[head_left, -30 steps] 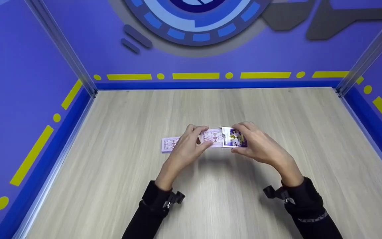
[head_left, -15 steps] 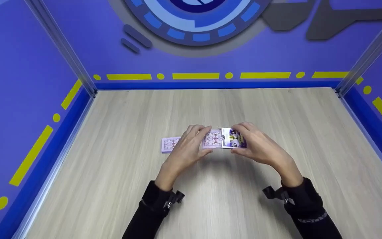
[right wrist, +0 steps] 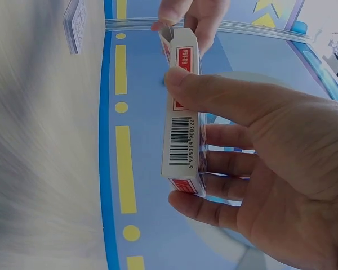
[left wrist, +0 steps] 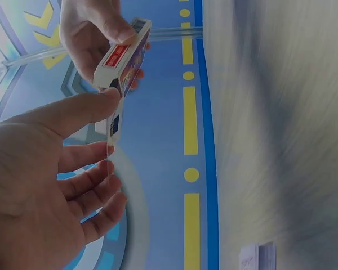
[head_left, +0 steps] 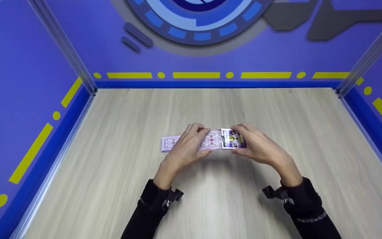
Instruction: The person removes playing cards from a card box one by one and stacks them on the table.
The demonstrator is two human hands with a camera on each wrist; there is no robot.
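Note:
My right hand (head_left: 262, 142) holds a small white and purple playing-card box (head_left: 233, 138) between thumb and fingers. In the right wrist view a barcode shows on the narrow side of the box (right wrist: 182, 132), and its flap end stands open toward the other hand. From that end juts a pink-backed playing card (head_left: 212, 139), pinched at its long edges by my left hand (head_left: 185, 146). Seen from the left wrist, the card is edge-on and looks thin, with the left thumb (left wrist: 96, 109) close to the box mouth. Both hands are raised over the table.
A stack of pink-backed cards (head_left: 169, 143) lies on the wooden table (head_left: 211, 202), partly behind my left hand. Blue-purple panels (head_left: 191, 63) with yellow marks enclose the table at the back and both sides. Wrist cameras (head_left: 177, 195) sit on black cuffs.
My left hand has shifted slightly, its thumb now lower along the card. The box and the card have dipped a little; the right hand keeps its hold, and the stack on the table stays put.

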